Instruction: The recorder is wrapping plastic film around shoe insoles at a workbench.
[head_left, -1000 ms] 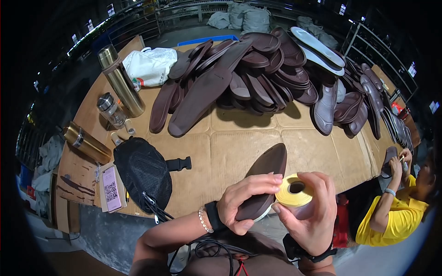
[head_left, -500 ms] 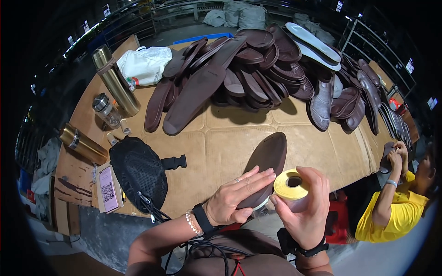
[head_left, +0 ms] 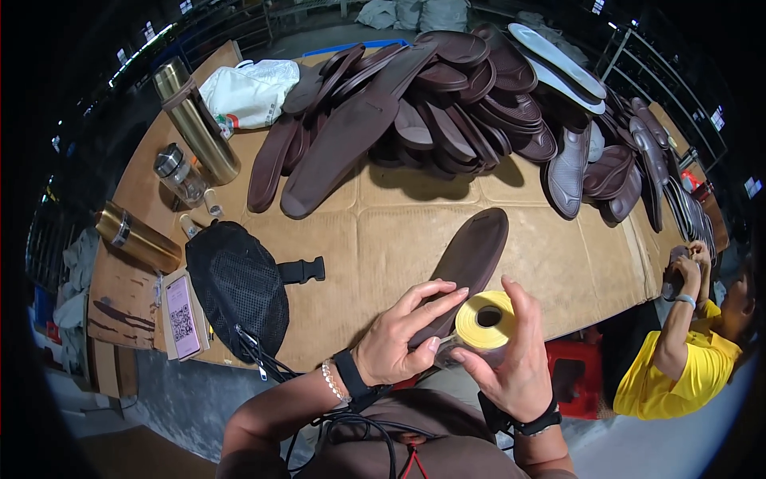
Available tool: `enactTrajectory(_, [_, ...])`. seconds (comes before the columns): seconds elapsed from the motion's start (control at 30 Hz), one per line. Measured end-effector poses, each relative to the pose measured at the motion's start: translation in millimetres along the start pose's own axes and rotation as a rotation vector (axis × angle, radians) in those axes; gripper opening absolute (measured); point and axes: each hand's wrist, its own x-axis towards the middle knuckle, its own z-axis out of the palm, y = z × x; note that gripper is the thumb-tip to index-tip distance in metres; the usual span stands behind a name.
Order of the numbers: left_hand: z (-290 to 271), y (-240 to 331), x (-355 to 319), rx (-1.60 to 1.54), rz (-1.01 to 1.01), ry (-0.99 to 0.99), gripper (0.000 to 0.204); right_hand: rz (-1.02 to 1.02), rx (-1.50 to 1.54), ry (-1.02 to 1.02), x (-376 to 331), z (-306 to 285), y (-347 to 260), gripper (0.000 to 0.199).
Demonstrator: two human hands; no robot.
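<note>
A dark brown insole (head_left: 472,249) lies lengthwise at the table's near edge, its near end partly hidden by my left hand (head_left: 401,334). The fingers of that hand stretch over the insole's side, with the thumb held apart and pointing to the right. My right hand (head_left: 515,363) grips a roll of yellow tape or labels (head_left: 504,313) with a dark hollow core, thumb and fingers around its side. The roll is tilted so its round end faces up, close beside the left thumb. Something clear and shiny shows between thumb and roll; I cannot make it out.
A large heap of brown insoles (head_left: 343,156) covers the table's far side, with white insoles (head_left: 558,68) on top. At left are metal flasks (head_left: 195,120), a glass bottle (head_left: 182,177), a black pouch (head_left: 238,287) and a phone (head_left: 182,318). A co-worker in yellow (head_left: 678,363) sits at right.
My right hand has brought the roll leftward, closer to my left thumb. The left fingers have bent a little and shifted on the insole. The whole view has tilted slightly.
</note>
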Motion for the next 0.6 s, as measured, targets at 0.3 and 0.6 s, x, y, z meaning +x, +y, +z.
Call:
enactTrajectory(0.3, [2.9,-7.0,-3.4,-0.019,-0.002,-0.014,0.070,0.087,-0.009,0.078,-4.1,2.8,1.1,0.080])
enactTrajectory(0.6, [9.5,-8.4,-6.0,0.024,0.012,-0.029,0.071,0.146,-0.220,0.126,-1.7,4.3,-2.5,0.072])
